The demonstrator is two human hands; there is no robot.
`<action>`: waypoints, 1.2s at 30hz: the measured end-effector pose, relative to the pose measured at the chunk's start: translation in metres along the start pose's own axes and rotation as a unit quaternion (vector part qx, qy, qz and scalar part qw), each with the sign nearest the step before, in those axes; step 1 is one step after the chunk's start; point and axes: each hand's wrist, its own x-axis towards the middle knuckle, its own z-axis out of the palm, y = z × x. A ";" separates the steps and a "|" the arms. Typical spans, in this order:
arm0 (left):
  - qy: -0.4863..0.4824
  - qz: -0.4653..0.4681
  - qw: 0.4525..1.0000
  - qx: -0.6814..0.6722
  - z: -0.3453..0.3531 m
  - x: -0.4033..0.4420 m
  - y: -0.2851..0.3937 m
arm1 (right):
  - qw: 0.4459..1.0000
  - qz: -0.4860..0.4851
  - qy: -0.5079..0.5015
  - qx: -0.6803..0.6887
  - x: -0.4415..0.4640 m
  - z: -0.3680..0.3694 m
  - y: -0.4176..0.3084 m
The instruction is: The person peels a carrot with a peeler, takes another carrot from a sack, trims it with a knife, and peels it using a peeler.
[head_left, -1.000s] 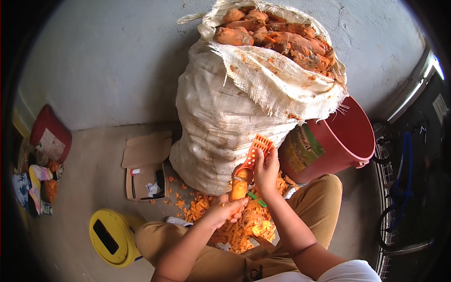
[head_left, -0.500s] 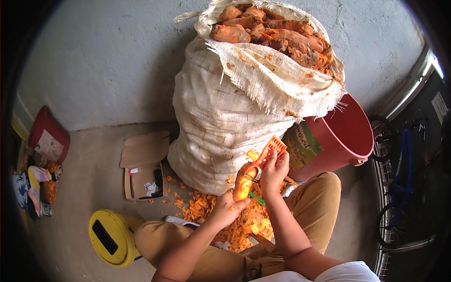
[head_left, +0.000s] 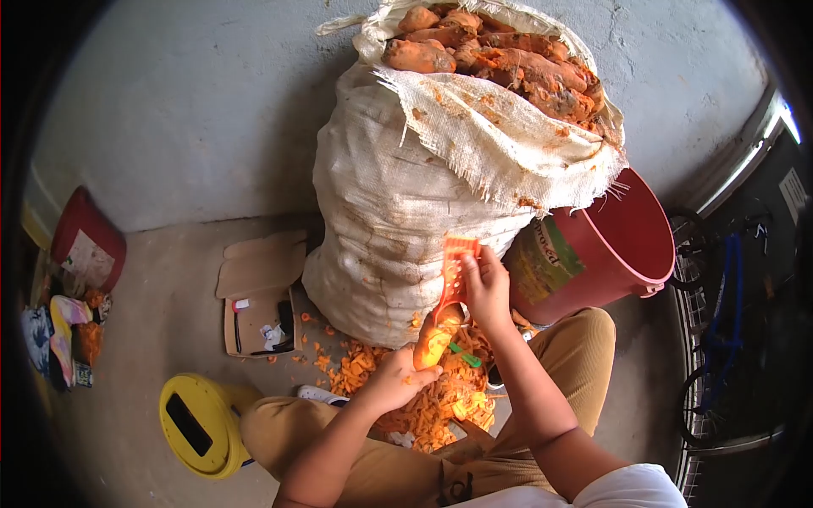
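Note:
My left hand [head_left: 396, 380] is wrapped round the lower end of a partly peeled orange root vegetable [head_left: 436, 338]. In my right hand [head_left: 485, 286] is an orange-red peeler [head_left: 458, 269] with slots and holes, its lower end against the top of the vegetable. Below both hands a heap of orange peelings [head_left: 445, 403] lies between my legs, with a green object [head_left: 465, 356] on it. A large white woven sack [head_left: 381, 203] full of orange roots [head_left: 525, 68] stands just in front.
A red bucket [head_left: 593, 254] stands right of the sack. On the left are an open cardboard box [head_left: 261, 326], a yellow-lidded container [head_left: 197, 427] with a dark phone-like object [head_left: 188, 423], and a red bin [head_left: 89, 241]. A bicycle [head_left: 724, 339] is at the far right.
The peeler has swung from a rightward slant to nearly upright, and my right hand has shifted slightly left. My left hand has moved a little lower left, still holding the vegetable.

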 end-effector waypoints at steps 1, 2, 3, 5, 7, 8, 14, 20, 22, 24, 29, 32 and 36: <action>-0.033 -0.067 0.994 -0.080 -0.002 0.001 0.002 | 0.997 0.017 0.059 0.045 0.003 0.001 0.010; -0.067 -0.134 0.976 -0.159 -0.003 0.001 0.002 | 0.988 0.036 0.117 0.090 0.006 0.002 0.022; -0.042 -0.033 0.997 -0.063 0.004 0.000 -0.009 | 0.958 0.052 0.270 0.075 0.018 -0.009 0.035; 0.034 0.184 0.981 0.058 0.030 -0.010 -0.012 | 0.876 0.025 0.433 0.211 0.052 -0.052 0.056; -0.018 0.062 0.994 0.088 0.022 -0.011 -0.005 | 0.932 -0.008 0.342 0.121 0.046 -0.061 0.025; -0.019 0.016 0.999 0.022 0.018 -0.008 -0.006 | 0.952 -0.038 0.295 0.074 0.044 -0.065 0.024; -0.056 -0.097 0.979 -0.168 0.001 0.002 -0.002 | 0.984 -0.019 0.178 0.007 0.015 -0.045 0.015; -0.071 -0.134 0.965 -0.216 0.010 0.004 0.003 | 0.962 -0.092 0.079 -0.245 -0.035 0.011 -0.003; -0.072 -0.148 0.959 -0.231 0.011 0.003 0.002 | 0.957 -0.107 0.166 -0.214 -0.022 0.010 0.006; -0.062 -0.169 0.953 -0.244 0.010 0.003 0.000 | 0.937 -0.134 0.237 -0.221 0.000 -0.005 0.038; -0.064 -0.159 0.965 -0.201 0.010 -0.004 -0.012 | 0.917 -0.070 0.365 -0.145 0.054 -0.079 0.005; -0.055 -0.146 0.967 -0.201 0.012 0.001 -0.007 | 0.961 -0.139 0.207 -0.123 0.014 -0.031 0.001; -0.065 -0.140 0.967 -0.202 0.014 0.000 -0.002 | 0.955 -0.150 0.075 -0.245 -0.038 0.009 0.007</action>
